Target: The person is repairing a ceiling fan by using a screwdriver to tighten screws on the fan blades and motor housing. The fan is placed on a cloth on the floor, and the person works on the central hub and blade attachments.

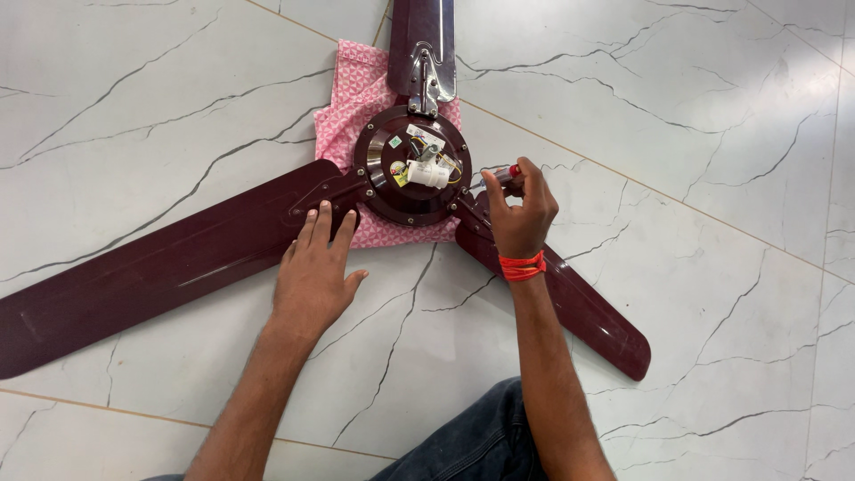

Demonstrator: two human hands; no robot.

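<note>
So a maroon ceiling fan (405,191) is lying on the marble floor (695,116), its motor hub (411,167) sitting on a pink cloth (356,89) with wires and a white capacitor (428,174) showing inside. The left hand (313,276) is pressing flat and unclenched on the left blade (151,272). The right hand (521,209) is gripping a red-handled screwdriver (500,175) pointed at the hub.

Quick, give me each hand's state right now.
Left hand: open, flat on the fan blade.
Right hand: closed on a red-handled screwdriver by the fan motor.
</note>
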